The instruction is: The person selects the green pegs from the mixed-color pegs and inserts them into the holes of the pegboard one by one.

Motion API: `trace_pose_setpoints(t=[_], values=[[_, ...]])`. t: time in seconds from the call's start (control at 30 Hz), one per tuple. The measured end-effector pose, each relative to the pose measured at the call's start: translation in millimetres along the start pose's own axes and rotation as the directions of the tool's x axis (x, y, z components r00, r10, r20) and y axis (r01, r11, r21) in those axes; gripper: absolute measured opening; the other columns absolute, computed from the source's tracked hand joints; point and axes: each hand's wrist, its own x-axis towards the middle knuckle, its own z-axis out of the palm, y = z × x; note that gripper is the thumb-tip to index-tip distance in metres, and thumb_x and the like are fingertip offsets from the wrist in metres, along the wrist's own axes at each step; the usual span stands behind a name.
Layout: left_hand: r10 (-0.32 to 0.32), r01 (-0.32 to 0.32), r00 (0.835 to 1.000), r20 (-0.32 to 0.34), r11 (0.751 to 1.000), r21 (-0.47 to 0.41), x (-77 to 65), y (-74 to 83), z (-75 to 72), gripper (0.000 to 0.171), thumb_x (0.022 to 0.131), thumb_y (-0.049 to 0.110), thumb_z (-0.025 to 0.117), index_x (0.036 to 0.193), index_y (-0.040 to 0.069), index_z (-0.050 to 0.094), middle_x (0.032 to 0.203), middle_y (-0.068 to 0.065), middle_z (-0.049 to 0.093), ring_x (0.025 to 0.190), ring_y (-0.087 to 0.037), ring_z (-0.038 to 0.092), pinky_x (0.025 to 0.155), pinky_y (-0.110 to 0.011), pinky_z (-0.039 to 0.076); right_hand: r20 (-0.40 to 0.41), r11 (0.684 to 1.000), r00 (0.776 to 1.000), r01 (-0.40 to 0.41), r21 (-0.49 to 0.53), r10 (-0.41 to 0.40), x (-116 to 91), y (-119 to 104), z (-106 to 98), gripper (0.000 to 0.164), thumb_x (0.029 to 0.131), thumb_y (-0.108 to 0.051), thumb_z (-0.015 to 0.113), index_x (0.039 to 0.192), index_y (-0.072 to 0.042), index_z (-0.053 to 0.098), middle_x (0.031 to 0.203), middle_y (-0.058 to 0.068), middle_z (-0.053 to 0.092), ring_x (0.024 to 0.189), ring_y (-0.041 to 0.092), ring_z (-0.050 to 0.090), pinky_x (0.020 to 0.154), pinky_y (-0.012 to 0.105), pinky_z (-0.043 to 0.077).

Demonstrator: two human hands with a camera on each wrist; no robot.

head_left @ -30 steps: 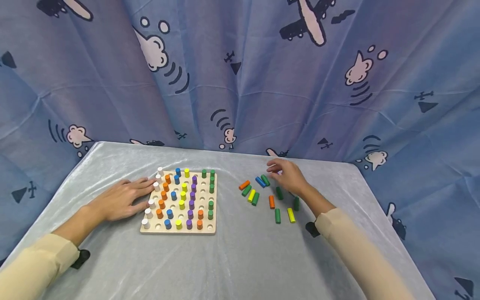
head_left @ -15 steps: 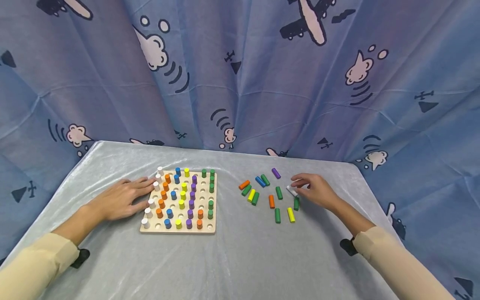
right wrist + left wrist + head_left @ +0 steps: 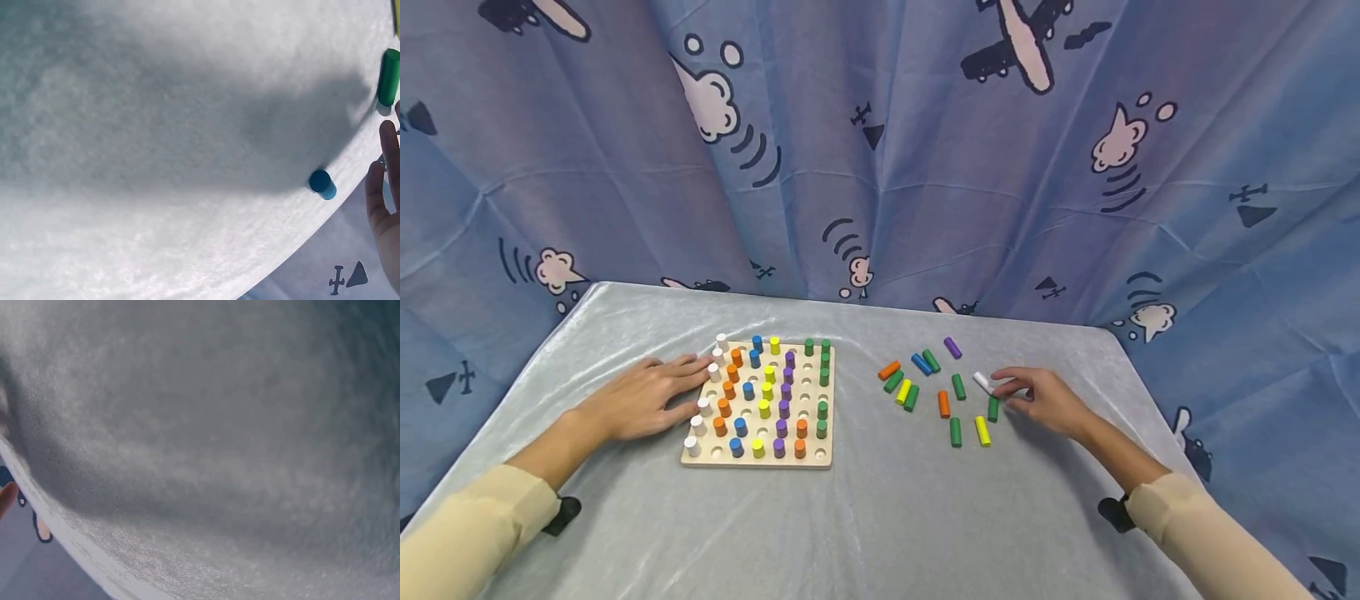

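A wooden pegboard (image 3: 775, 462) stands on the left half of the table, with white, orange, blue, yellow, purple and green pegs upright in its holes. My left hand (image 3: 643, 398) lies flat with fingers spread, its fingertips at the board's left edge. To the right, my right hand (image 3: 1045, 402) hovers low with fingers slightly bent, nothing visibly gripped. Its fingertips are beside a white peg (image 3: 982, 382) and a green peg (image 3: 993, 408); whether they touch is unclear. A blue peg (image 3: 322, 184) shows near the right hand (image 3: 390, 200) in the right wrist view; the head view hides it.
Loose pegs lie between board and right hand, among them an orange peg (image 3: 943, 404), a yellow peg (image 3: 982, 431) and a purple peg (image 3: 952, 347). A grey cloth (image 3: 880, 525) covers the table. Behind it hangs a blue patterned curtain (image 3: 880, 167).
My right hand has moved right and toward the near side, away from the far loose pegs, uncovering the purple and white pegs. The left hand has stayed in place.
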Motion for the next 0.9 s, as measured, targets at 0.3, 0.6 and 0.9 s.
trace_pose_setpoints(t=[0.3, 0.6, 0.9], values=[[-0.007, 0.007, 1.0, 0.007, 1.0, 0.004, 0.1, -1.8, 2.2, 0.056, 0.099, 0.037, 0.057, 0.142, 0.001, 0.053, 0.154, -0.013, 0.042, 0.138, -0.039, 0.043, 0.098, -0.059, 0.041, -0.018, 1.0, 1.0, 0.019, 0.009, -0.019, 2, 3, 8, 0.041, 0.083, 0.013, 0.069, 0.122, 0.002, 0.066, 0.103, 0.008, 0.074, 0.096, 0.025, 0.067, 0.077, 0.041, 0.051], [-0.016, 0.016, 1.0, 0.016, 1.0, 0.005, 0.0, -1.4, 1.6, 0.057, 0.099, 0.038, 0.056, 0.143, 0.001, 0.052, 0.154, -0.013, 0.042, 0.138, -0.039, 0.043, 0.098, -0.058, 0.041, -0.03, 0.998, 0.997, 0.066, -0.016, -0.066, 4, 4, 18, 0.041, 0.081, 0.014, 0.07, 0.12, 0.002, 0.067, 0.111, 0.013, 0.07, 0.096, 0.025, 0.065, 0.079, 0.043, 0.052], [-0.017, 0.017, 1.0, 0.013, 1.0, 0.005, 0.1, -1.5, 2.2, 0.058, 0.099, 0.038, 0.056, 0.144, 0.002, 0.052, 0.155, -0.012, 0.042, 0.138, -0.039, 0.043, 0.098, -0.057, 0.042, -0.051, 0.995, 0.995, 0.087, -0.041, -0.089, 8, 5, 24, 0.042, 0.079, 0.017, 0.07, 0.118, 0.003, 0.068, 0.101, 0.008, 0.067, 0.089, 0.022, 0.061, 0.077, 0.04, 0.052]])
